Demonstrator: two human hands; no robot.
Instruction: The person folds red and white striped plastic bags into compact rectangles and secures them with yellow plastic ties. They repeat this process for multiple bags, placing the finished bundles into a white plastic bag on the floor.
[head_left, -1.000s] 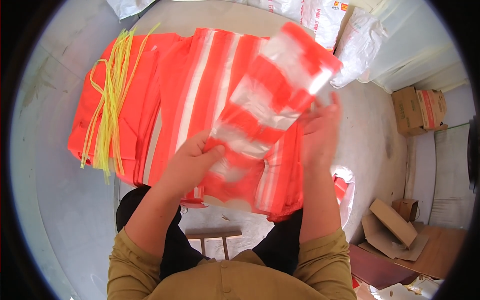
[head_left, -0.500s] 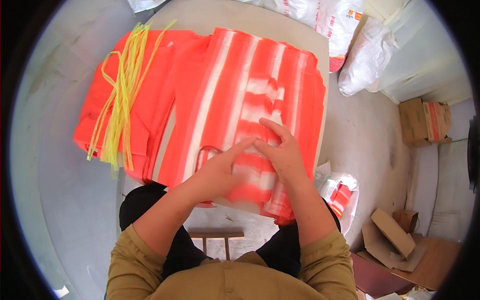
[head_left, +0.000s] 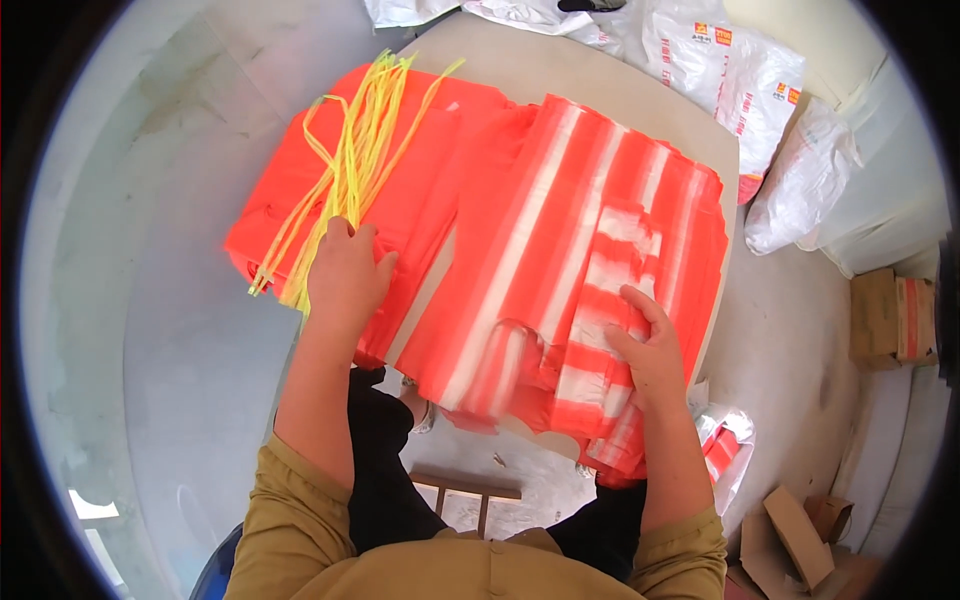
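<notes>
Red-and-white striped plastic bags (head_left: 520,230) lie in a flat stack on the table. On the stack's right side rests a narrow folded bundle of the same striped plastic (head_left: 590,385). My right hand (head_left: 650,350) lies on this bundle's right edge, thumb and forefinger apart. Farther left, a loose hank of yellow plastic strips (head_left: 350,165) sits on a pile of plain red plastic (head_left: 285,190). My left hand (head_left: 350,270) is at the lower part of the strips, its fingertips touching them and its thumb held away. Some of its fingers are hidden from view.
The pale tabletop (head_left: 590,75) shows beyond the stacks. White printed sacks (head_left: 690,60) stand past its far edge. On the floor at right are a bag of striped plastic (head_left: 725,450) and cardboard boxes (head_left: 875,320). A wooden stool (head_left: 470,485) stands below.
My left hand has left the striped bundle and moved left to the yellow strips. My right hand stays at the bundle, slightly lower along its edge. The whole view has shifted.
</notes>
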